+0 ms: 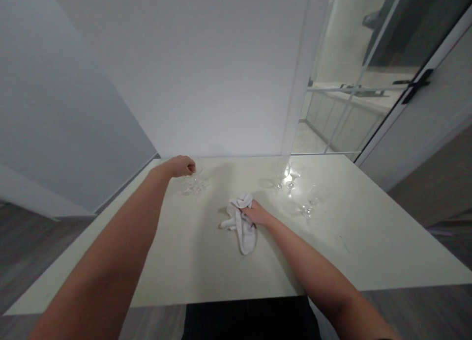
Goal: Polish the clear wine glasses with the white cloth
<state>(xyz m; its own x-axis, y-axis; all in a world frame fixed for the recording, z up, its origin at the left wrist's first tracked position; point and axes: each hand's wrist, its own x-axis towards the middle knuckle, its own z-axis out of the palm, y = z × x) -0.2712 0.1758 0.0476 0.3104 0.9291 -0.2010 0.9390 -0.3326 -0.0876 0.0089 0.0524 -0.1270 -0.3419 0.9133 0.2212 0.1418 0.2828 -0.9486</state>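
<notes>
At the near edge of the pale surface (169, 271), the person's dark clothing (250, 320) shows, with grey floor (416, 313) to either side. Both bare forearms reach in from below, each covering a strip of the surface. Near the middle, the right hand (255, 214) has its fingers closed into a bunched white cloth (246, 234), which lies in loose folds on the surface. To the right of it, just beyond the forearm, stands one clear glass (307, 211); farther back is a second clump of clear glassware (289, 184), bright with reflections. Far left, the left hand (179, 166) has its fingers curled at the top of more clear glassware (196, 186); whether they grip it I cannot tell. A white wall (221, 79) rises behind the far edge, blocking reach beyond; at right are glass panes (341, 60) and a black door handle (416, 86).
</notes>
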